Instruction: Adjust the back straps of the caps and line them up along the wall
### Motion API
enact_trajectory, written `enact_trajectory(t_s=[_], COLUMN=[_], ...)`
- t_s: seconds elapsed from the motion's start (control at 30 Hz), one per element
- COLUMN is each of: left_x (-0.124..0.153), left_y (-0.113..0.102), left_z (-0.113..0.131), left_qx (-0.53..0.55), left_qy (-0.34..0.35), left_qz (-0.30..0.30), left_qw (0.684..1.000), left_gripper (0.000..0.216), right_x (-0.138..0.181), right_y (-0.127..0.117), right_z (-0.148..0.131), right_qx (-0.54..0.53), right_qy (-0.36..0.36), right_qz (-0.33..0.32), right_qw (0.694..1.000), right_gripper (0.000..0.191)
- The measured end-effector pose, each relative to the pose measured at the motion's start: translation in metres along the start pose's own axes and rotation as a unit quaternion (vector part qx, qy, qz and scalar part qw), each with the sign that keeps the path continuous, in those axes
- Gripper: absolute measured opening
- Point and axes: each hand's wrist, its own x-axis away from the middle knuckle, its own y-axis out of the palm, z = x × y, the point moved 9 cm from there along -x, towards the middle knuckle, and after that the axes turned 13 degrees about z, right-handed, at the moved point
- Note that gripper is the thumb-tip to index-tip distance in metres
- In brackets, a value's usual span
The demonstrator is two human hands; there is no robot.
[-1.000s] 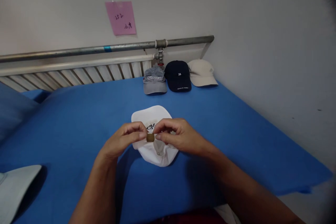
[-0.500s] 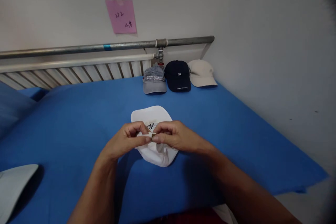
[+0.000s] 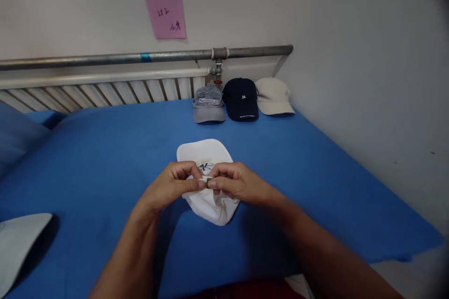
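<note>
Evidently, the white cap (image 3: 207, 208) lies on the blue cloth (image 3: 122, 149). Over the cap, the left hand (image 3: 175, 184) pinches the strap (image 3: 204, 178) and the right hand (image 3: 242, 182) grips the small clasp (image 3: 208, 183); whether the strap is threaded cannot be told. Sound handling, in judgement, calls for a flat strap, squared to the clasp, under light, even tension.

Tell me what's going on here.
A person's left hand and right hand are pinching the strap of a white cap, thumbs at a small brownish piece on it. The cap lies on a blue cover. Behind it stand grey, navy and beige caps; a pale brim shows at the left edge.
</note>
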Motion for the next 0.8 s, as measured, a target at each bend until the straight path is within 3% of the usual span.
enact_trajectory(t_s=[0.47, 0.67, 0.8], left_x=[-0.001, -0.001, 0.002], left_y=[0.001, -0.002, 0.001], left_z=[-0.001, 0.004, 0.001], left_qx=[0.014, 0.007, -0.008], left_qy=[-0.005, -0.003, -0.028], left_qz=[0.006, 0.013, -0.027], left_qw=[1.000, 1.000, 0.999], left_gripper=[0.022, 0.023, 0.034], right_x=[0.000, -0.004, -0.004], right_y=[-0.002, -0.008, -0.008], right_z=[-0.007, -0.002, 0.003], right_qx=[0.031, 0.016, 0.014], right_qy=[-0.063, -0.037, -0.004], right_qz=[0.060, 0.072, 0.035], right_qw=[0.996, 0.997, 0.999], right_gripper=[0.018, 0.019, 0.021])
